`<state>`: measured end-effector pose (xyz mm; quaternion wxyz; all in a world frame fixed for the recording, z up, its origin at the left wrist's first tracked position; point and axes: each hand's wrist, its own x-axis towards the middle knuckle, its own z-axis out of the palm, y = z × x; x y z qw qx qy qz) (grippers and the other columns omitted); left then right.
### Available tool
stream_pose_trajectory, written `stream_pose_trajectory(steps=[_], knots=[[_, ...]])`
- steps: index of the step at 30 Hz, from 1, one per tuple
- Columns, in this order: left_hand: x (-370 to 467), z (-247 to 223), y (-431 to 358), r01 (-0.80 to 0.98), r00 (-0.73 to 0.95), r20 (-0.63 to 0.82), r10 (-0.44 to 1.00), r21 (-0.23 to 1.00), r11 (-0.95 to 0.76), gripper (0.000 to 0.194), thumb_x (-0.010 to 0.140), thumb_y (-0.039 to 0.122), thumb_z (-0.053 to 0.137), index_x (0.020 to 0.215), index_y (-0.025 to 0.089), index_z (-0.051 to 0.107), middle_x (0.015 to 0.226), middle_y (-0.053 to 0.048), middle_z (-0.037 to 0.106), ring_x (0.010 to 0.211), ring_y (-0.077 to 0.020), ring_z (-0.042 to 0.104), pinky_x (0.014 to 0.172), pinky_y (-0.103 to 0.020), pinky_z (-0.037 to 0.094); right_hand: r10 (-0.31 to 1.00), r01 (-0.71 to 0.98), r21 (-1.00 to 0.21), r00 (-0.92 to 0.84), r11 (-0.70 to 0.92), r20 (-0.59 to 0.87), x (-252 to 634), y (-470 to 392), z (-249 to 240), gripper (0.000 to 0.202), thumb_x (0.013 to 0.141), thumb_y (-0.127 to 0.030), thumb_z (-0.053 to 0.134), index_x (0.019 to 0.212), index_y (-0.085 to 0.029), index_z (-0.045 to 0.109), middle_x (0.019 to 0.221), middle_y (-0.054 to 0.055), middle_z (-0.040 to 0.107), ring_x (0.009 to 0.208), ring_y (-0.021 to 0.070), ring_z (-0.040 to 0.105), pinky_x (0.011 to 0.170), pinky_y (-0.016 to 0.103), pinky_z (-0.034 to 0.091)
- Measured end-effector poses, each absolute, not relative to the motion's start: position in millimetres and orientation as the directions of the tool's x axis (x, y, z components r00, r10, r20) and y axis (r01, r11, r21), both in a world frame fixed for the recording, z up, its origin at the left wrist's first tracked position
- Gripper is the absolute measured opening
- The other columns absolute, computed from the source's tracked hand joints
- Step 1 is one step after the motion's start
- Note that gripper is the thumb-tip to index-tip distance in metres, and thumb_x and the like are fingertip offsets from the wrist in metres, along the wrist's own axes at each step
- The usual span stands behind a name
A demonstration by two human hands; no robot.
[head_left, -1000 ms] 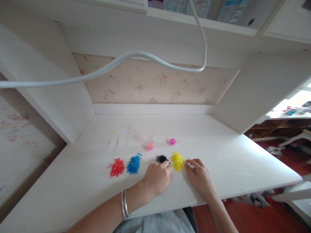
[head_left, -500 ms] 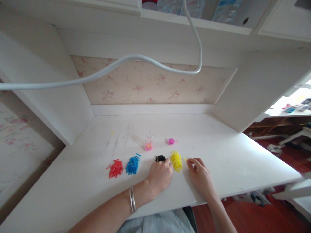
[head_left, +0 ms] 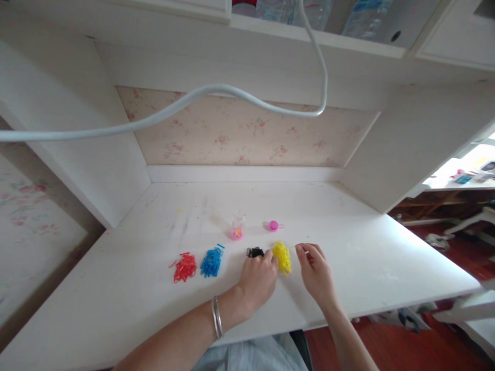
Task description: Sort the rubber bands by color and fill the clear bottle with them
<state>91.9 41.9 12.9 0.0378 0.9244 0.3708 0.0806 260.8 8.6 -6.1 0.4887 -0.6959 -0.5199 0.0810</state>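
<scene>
Far left: here's the pale cable (head_left: 162, 119), sweeping in across the view above the surface (head_left: 348, 226), and below it a lone yellow speck (head_left: 180, 210) well apart from the heaps.
Red: first of the colours in the row, the red heap (head_left: 184, 267) of small bands, loosely piled, a stray or two poking out on its left edge.
Blue: next along, just beside the red, the blue heap (head_left: 211, 262), with one blue piece (head_left: 220, 246) lying off its top right corner.
Container: behind the row stands a little clear container (head_left: 237, 226), pink at the bottom, with something yellow or orange inside.
Bangle: silver on the left wrist, a bangle (head_left: 217, 317) catching the light.
Black: a small tangle of dark loops, the black heap (head_left: 254, 252), partly hidden by the hand in front.
Left hand: down low goes the left hand (head_left: 258, 281), knuckles up, fingers curled between black and yellow; whether they grip anything, I cannot tell.
Pink piece: the round pink piece (head_left: 273, 225) with its small loop lies behind the yellow.
Yellow: right between the two hands, the yellow heap (head_left: 283, 258).
Right hand: and the right hand (head_left: 315, 273) has thumb and forefinger pinched on a thin pale strand (head_left: 293, 247), pointing towards the yellow!
</scene>
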Motion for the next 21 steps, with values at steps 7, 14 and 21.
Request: stream_pose_trajectory(steps=[7, 14, 21], knots=[[94.4, 6.4, 42.9, 0.664, 0.728, 0.120, 0.675, 0.120, -0.738, 0.021, 0.086, 0.009, 0.043, 0.100, 0.015, 0.057, 0.094, -0.009, 0.059, 0.074, -0.0180, 0.062, 0.060, -0.028, 0.049, 0.818, 0.630, -0.735, 0.269, 0.250, 0.509, 203.0, 50.7, 65.3, 0.027, 0.090, -0.042, 0.048, 0.087, -0.021, 0.065, 0.092, 0.003, 0.060, 0.067, 0.0108, 0.053, 0.060, 0.024, 0.044], [94.4, -0.3, 43.1, 0.636, 0.753, 0.126, 0.645, 0.109, -0.764, 0.025, 0.088, 0.008, 0.040, 0.106, 0.013, 0.057, 0.093, -0.010, 0.060, 0.073, -0.0180, 0.062, 0.057, -0.029, 0.050, 0.828, 0.696, -0.641, 0.120, 0.323, 0.548, 170.5, 92.9, 76.6, 0.028, 0.091, -0.040, 0.045, 0.088, -0.021, 0.066, 0.089, 0.002, 0.059, 0.060, 0.0093, 0.049, 0.063, 0.025, 0.042], [91.4, 2.3, 44.8, 0.629, 0.761, 0.134, 0.635, 0.087, -0.772, 0.022, 0.087, 0.007, 0.042, 0.100, 0.012, 0.058, 0.088, -0.010, 0.059, 0.072, -0.0177, 0.062, 0.054, -0.027, 0.048, 0.829, 0.750, -0.567, 0.047, 0.339, 0.558, 163.7, 109.4, 72.8, 0.027, 0.091, -0.035, 0.046, 0.088, -0.022, 0.069, 0.089, 0.003, 0.061, 0.069, 0.0113, 0.053, 0.066, 0.024, 0.041]])
